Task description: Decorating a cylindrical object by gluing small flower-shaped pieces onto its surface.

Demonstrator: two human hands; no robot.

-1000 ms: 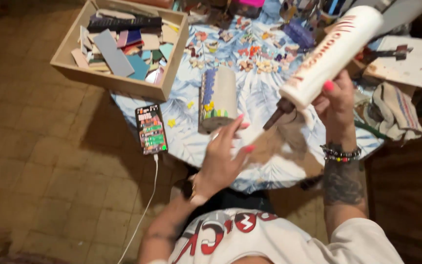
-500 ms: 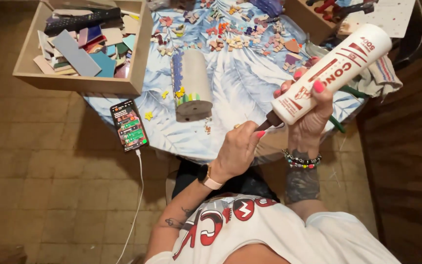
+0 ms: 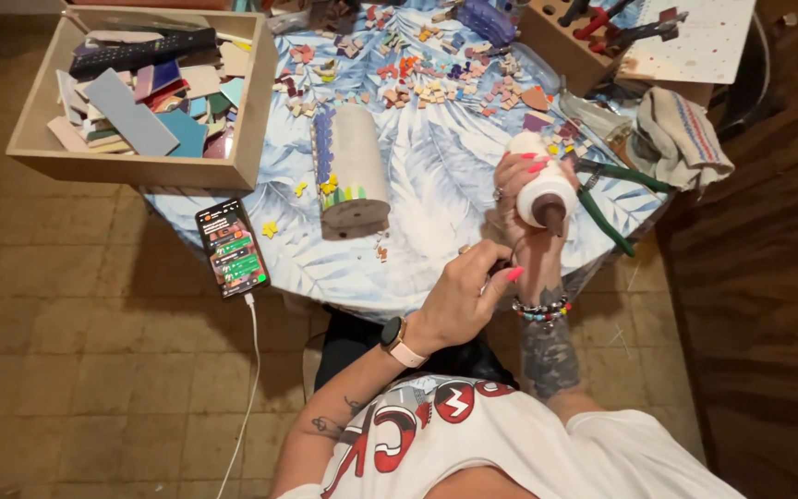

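The right hand (image 3: 530, 189) is clenched around a white glue tube (image 3: 543, 185), held above the near edge of the surface (image 3: 436, 176) with its brown nozzle (image 3: 551, 217) pointing toward the camera. The left hand (image 3: 464, 300) sits just below it, fingers pinched together close to the nozzle tip; whether they grip some small piece is too fine to tell. On the leaf-patterned cloth lies a curved roof tile (image 3: 353, 171) edged with small mosaic pieces, well apart from both hands. Green-handled pliers (image 3: 607, 199) lie just right of the tube, beside a folded rag (image 3: 685, 134). A phone (image 3: 231, 248) rests at the surface's left edge, near a wooden box (image 3: 140, 166) of tile scraps.
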